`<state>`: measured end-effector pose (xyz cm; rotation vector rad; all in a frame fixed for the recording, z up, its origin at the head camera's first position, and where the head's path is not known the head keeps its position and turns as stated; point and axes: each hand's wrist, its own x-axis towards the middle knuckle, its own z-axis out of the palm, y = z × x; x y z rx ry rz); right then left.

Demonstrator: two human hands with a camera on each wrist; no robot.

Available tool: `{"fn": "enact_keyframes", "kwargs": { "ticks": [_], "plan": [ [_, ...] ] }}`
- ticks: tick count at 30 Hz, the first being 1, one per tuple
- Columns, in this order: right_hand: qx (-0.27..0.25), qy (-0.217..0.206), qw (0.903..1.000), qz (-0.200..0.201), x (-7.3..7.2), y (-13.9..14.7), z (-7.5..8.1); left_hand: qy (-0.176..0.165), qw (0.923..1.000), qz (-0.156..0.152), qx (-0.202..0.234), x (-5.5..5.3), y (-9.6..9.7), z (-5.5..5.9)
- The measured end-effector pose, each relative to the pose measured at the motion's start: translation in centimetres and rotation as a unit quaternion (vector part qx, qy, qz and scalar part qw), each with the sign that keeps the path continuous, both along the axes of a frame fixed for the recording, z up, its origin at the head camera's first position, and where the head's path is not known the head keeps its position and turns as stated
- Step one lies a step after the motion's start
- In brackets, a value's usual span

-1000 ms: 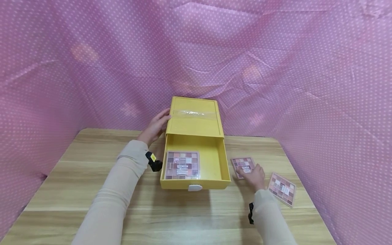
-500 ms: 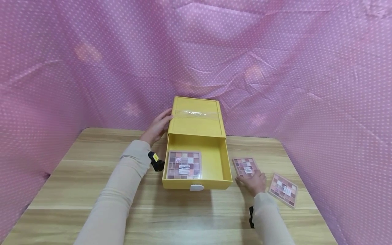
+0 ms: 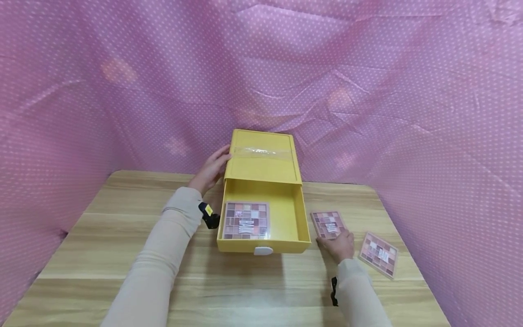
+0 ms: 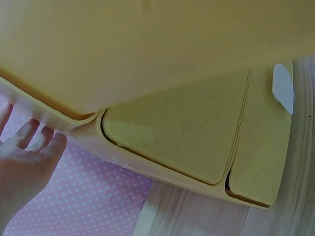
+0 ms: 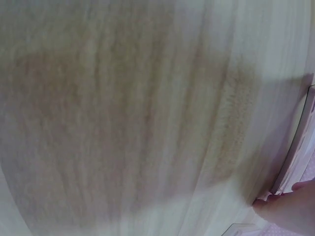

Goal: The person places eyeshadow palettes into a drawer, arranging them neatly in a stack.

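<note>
A yellow drawer box (image 3: 263, 169) stands mid-table with its front drawer (image 3: 283, 246) pulled out. Inside the drawer, on the left, lies an eyeshadow palette (image 3: 246, 221). My left hand (image 3: 211, 170) rests against the box's left side; in the left wrist view its fingertips (image 4: 58, 142) touch the yellow wall. To the right of the drawer, my right hand (image 3: 339, 245) grips a second eyeshadow palette (image 3: 327, 222) by its near edge, thumb at the left corner. In the right wrist view, the thumb (image 5: 268, 206) meets that palette's edge, and most of the hand is out of frame.
A third eyeshadow palette (image 3: 379, 255) lies on the wooden table (image 3: 229, 290), right of my right hand. Clear tape (image 3: 261, 153) crosses the box's top. A white handle (image 3: 263, 250) sits on the drawer front. Pink dotted cloth (image 3: 261, 68) hangs around the table.
My right hand has slid down from over the palette to its near edge, uncovering more of its lid. The left hand stays against the box.
</note>
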<state>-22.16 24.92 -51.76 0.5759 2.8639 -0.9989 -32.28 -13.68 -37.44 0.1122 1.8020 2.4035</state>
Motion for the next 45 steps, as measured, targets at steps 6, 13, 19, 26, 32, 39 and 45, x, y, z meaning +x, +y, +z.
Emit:
{"fn": "enact_keyframes", "kwargs": {
  "ticks": [6, 13, 19, 26, 32, 39, 45],
  "plan": [
    [-0.009, 0.017, 0.9998, -0.007, 0.0, 0.1, -0.1, 0.001, 1.0, -0.002, -0.005, 0.0, -0.1, 0.0],
    [-0.002, 0.029, 0.9996, -0.003, 0.3, 0.1, 0.4, 0.001, 1.0, -0.001, -0.002, 0.0, -0.1, 0.0],
    [0.013, 0.037, 0.9992, -0.005, 0.2, 0.2, 1.2, 0.003, 1.0, 0.002, -0.003, 0.0, 0.0, -0.1],
    [-0.049, 0.021, 0.9985, 0.007, 0.5, 0.9, 2.3, 0.0, 1.0, 0.003, -0.006, 0.1, 0.0, -0.2],
    [-0.097, 0.05, 0.994, 0.007, 0.5, 1.2, 3.3, 0.0, 1.0, 0.003, -0.008, 0.3, 0.1, -0.1],
    [-0.116, 0.085, 0.9893, 0.025, 0.6, 1.6, 5.6, 0.0, 1.0, 0.005, -0.007, 0.4, 0.2, -0.2],
    [-0.041, 0.086, 0.9949, 0.031, 0.6, 2.3, 7.7, 0.005, 1.0, 0.004, -0.002, 0.5, 0.3, -0.2]
  ]
}}
